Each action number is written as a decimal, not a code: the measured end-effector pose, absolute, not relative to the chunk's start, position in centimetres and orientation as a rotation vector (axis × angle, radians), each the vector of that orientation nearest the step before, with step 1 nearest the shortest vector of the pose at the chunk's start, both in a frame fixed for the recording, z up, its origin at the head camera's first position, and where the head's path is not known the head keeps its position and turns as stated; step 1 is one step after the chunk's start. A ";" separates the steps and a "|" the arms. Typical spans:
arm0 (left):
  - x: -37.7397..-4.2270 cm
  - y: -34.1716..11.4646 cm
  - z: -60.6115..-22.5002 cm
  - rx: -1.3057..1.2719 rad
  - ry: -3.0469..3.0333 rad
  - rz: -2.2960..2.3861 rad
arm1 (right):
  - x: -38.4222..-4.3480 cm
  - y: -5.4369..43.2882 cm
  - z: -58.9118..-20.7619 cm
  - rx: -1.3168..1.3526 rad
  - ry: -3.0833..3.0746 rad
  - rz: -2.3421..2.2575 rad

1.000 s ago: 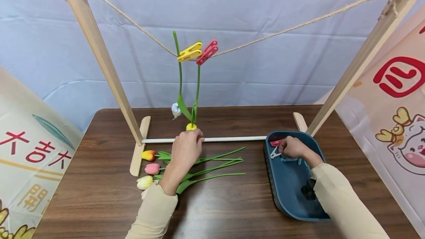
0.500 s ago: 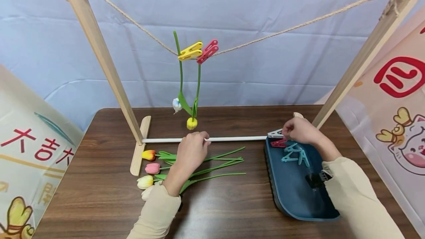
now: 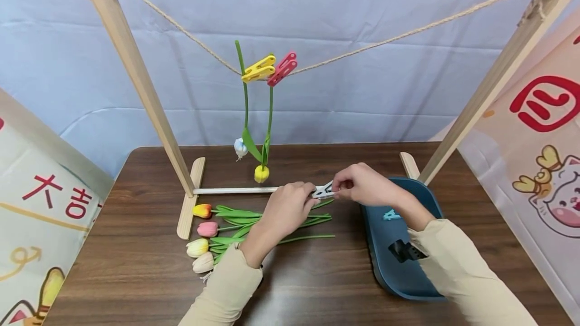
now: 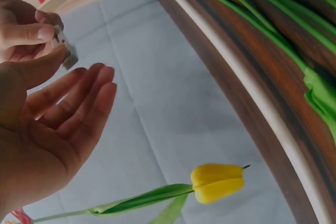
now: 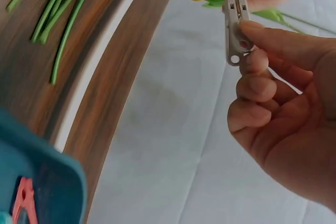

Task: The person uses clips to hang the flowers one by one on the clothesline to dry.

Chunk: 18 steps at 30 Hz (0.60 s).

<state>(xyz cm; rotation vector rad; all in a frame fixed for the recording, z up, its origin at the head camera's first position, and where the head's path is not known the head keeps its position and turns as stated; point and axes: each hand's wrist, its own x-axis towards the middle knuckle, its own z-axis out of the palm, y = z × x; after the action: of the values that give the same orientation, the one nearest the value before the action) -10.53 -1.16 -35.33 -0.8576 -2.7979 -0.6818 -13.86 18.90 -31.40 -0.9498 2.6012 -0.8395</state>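
Jutting from right hand (image 3: 369, 185) toward left hand (image 3: 287, 205), a white clothespin (image 3: 323, 192)

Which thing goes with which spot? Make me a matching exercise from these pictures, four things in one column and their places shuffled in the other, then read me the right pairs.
Things:
1. pale clothespin
2. yellow clothespin
3. turquoise clothespin
4. pink tulip

Places:
A. in the blue tray
B. clipped on the rope
C. lying on the brown table
D. pinched by the right hand

Right pairs: 1-D, 2-B, 3-A, 4-C.
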 end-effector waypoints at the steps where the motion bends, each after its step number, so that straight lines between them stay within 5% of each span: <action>1: -10.5 -1.3 -35.2 -0.868 -2.780 -0.681 | -13.8 18.6 -31.4 -0.957 2.594 -0.857; 18: -10.5 -3.0 -34.8 -0.892 -2.733 -0.866 | -13.4 18.7 -32.4 -0.896 2.598 -1.034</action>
<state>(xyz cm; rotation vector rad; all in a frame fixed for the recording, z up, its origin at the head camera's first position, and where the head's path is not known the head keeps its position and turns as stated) -10.48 -2.98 -34.80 -0.8924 -2.7331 -0.8662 -13.36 18.69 -32.36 -0.8961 2.5976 -1.0344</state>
